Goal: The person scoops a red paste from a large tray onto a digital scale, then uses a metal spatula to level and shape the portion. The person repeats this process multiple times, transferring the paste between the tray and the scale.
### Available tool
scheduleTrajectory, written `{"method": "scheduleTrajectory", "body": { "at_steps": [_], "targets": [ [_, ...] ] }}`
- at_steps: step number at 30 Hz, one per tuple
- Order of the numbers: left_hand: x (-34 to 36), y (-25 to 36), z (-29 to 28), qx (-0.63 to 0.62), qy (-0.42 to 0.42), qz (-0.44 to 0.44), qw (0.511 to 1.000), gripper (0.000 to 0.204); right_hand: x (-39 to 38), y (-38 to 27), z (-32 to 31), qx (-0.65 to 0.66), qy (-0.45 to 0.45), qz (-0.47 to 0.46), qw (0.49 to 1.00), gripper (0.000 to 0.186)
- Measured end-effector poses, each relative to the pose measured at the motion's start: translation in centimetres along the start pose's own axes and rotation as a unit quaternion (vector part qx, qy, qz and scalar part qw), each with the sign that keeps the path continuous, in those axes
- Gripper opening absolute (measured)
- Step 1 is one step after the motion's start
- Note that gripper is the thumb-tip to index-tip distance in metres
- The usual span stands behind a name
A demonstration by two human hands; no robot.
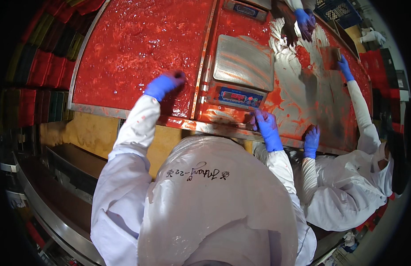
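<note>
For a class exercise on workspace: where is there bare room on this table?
Smeared but mostly bare: the nearer scale's plate and the steel between it and a co-worker's outstretched hand. Crowded: leftward, wet red mass around the left hand.

I get bright light, seemingly from overhead, scattering white glints across the wet red mass (139, 48) and glaring off the smeared grey steel tabletop (287, 66), which also carries dark shadows. Beside the blue-gloved left hand (160, 87) I see a shadow; its fingertips look dark and soft. The translucent white plastic apron (210, 195) shines in patches. My fisheye bows straight edges, dims the stacked red plastic crates (48, 71) leftward, and blackens the corners.
</note>
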State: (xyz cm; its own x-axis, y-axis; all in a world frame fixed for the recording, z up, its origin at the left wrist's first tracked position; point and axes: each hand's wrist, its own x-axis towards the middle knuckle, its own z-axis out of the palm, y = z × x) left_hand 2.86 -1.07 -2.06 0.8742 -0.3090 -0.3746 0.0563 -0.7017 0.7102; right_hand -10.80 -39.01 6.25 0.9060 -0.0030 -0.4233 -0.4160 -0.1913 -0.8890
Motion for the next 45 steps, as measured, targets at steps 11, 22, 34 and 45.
{"method": "scheduleTrajectory", "body": {
  "at_steps": [11,22,34,45],
  "targets": [
    [-2.9,0.6,1.5,0.002,0.064,-0.06,0.996,0.03,-0.7,4.3,-0.6,0.086,0.061,0.017,0.994,0.041],
    [-3.8,-10.6,-11.3,0.336,0.387,-0.104,0.852,0.036,-1.0,3.8,-2.0,0.103,0.098,0.026,0.99,0.041],
    [5.7,-0.7,2.9,0.205,0.099,0.188,0.955,0.038,1.4,2.1,-0.3,0.067,-0.03,0.043,0.996,0.033],
    [0.4,2.7,1.4,0.115,-0.017,-0.029,0.993,0.066,0.9,1.6,-1.3,0.015,-0.024,0.04,0.999,0.037]
  ]
}}
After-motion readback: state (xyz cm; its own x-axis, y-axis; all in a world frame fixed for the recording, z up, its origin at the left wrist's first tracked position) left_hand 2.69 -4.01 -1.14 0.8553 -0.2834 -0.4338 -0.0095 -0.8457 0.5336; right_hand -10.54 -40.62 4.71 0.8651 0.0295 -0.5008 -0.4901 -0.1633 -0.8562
